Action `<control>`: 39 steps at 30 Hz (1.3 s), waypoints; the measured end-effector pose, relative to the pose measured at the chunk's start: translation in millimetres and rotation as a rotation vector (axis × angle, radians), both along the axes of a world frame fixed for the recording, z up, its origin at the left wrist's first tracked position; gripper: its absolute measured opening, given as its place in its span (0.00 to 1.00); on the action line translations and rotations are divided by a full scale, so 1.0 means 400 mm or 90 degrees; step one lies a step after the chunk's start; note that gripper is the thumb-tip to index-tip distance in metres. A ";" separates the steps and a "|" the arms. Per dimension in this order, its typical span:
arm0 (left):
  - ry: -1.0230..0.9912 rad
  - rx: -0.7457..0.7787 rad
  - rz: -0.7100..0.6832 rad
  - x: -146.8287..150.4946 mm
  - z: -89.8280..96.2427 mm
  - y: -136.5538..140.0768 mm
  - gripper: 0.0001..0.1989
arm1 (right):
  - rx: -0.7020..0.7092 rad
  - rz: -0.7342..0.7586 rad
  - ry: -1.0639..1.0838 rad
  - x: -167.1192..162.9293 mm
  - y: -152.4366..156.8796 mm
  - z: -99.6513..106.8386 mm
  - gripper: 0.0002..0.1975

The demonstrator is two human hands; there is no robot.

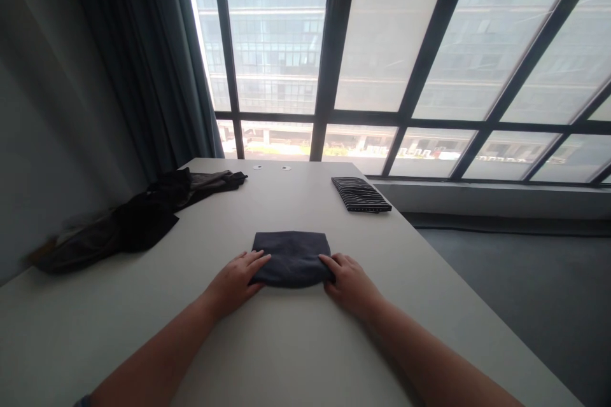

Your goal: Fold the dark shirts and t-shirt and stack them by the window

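Note:
A dark blue-grey folded garment [292,258] lies in the middle of the white table, a compact bundle with a straight far edge and a rounded near edge. My left hand [237,278] grips its left side, fingers over the top and thumb at the near corner. On the right side, my right hand [349,281] pinches the cloth between the fingers on top and the thumb near the lower edge. The undersides of the garment are hidden, and its exact kind cannot be made out.
Toward the far right edge of the white table [296,343] lies a folded black-and-white striped cloth [361,194]. Crumpled dark clothes [147,216] spread along the left edge. Two small round white fittings are set near the far end, before a large window and a dark curtain [157,63].

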State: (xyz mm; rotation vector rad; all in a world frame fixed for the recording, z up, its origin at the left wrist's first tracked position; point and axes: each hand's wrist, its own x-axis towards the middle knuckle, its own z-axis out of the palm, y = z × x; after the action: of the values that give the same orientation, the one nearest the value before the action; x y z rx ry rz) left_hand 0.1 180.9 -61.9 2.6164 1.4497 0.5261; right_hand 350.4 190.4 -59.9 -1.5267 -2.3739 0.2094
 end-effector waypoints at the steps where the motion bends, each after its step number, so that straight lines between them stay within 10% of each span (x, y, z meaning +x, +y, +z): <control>1: -0.003 -0.001 0.008 0.006 -0.002 0.004 0.34 | 0.008 -0.009 -0.009 -0.006 0.004 -0.004 0.33; 17: -0.184 0.007 0.026 -0.022 -0.022 0.063 0.30 | -0.001 0.054 0.105 0.008 0.041 -0.019 0.36; 28: -0.404 -0.028 0.117 -0.007 0.050 0.002 0.13 | 0.055 0.096 0.330 0.011 0.015 0.036 0.13; 34: -0.500 -0.020 0.207 0.043 0.142 -0.057 0.18 | 0.002 -0.030 0.478 0.002 -0.067 0.150 0.21; 39: -0.417 -0.168 0.227 0.065 0.131 -0.050 0.23 | -0.132 -0.111 0.470 -0.001 -0.062 0.135 0.23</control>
State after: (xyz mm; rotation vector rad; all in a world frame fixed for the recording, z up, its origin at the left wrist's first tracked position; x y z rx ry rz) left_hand 26.1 161.1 -9.3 1.7402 1.5948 1.0237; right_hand 349.9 165.7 -6.1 -1.4002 -1.6676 0.8374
